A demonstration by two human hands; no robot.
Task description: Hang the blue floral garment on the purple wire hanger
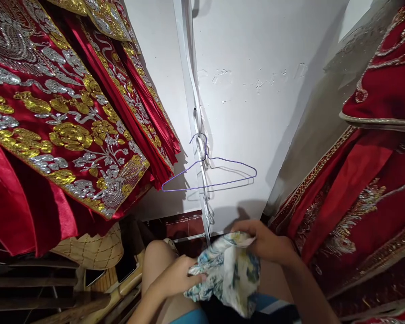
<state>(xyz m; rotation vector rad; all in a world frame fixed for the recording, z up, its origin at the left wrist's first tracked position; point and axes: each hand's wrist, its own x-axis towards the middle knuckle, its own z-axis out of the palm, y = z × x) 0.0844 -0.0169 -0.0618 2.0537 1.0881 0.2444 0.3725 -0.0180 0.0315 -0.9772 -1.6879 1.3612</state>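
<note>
A bunched piece of floral fabric [239, 274], white with blue, green and yellow patches, is held above my lap. My left hand [180, 276] grips its gathered left edge, thumb lying on top. At the upper right edge, my right hand [256, 236] pinches the cloth, with some fingertips hidden behind it. Whether the fabric is a garment I cannot tell, as it is crumpled. Beyond both hands, a purple wire hanger [209, 185] hangs with nothing on it from a ring on a white metal stand [190, 76].
Red costumes with gold and silver sequins [70, 135] hang at the left. More red beaded garments [357, 189] hang at the right. A white wall [249, 90] stands behind the stand. Wooden furniture with a cream cushion [91, 247] is at lower left, by red floor tiles [182, 228].
</note>
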